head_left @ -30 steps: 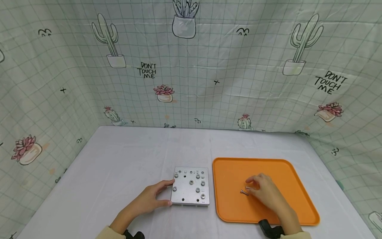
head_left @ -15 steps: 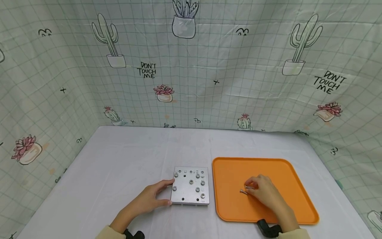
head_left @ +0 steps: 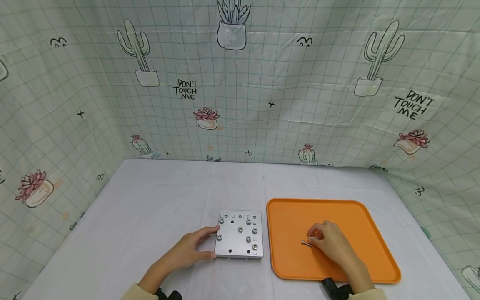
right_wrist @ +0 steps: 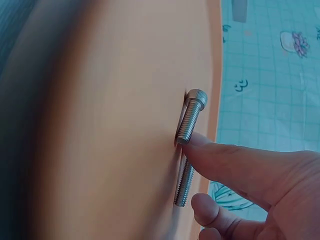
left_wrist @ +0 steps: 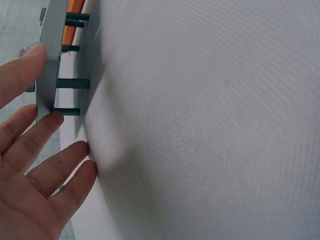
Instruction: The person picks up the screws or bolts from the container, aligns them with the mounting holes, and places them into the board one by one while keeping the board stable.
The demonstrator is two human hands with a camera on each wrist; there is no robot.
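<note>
A silver metal plate (head_left: pixel 236 243) with several socket-head screws in its face lies mid-table. My left hand (head_left: pixel 185 250) touches its left edge with extended index finger and thumb. In the left wrist view, threaded screw shanks (left_wrist: pixel 74 83) project from the plate's underside beside my fingers (left_wrist: pixel 55 122). Over the orange tray (head_left: pixel 290 266), my right hand (head_left: pixel 331 241) pinches a socket-head screw (right_wrist: pixel 184 187) between thumb and bent index finger; the thumb partly covers it in the right wrist view. Another such screw (right_wrist: pixel 190 120) lies on the tray next to the fingertips.
The tray's raised rim (head_left: pixel 271 246) runs close to the plate's right side. A white cloth (head_left: pixel 168 187) covers the table, and a patterned curtain (head_left: pixel 255 83) stands behind it and along both sides.
My right hand has shifted slightly left over the tray, staying at the two screws. The left hand and the plate have kept their places.
</note>
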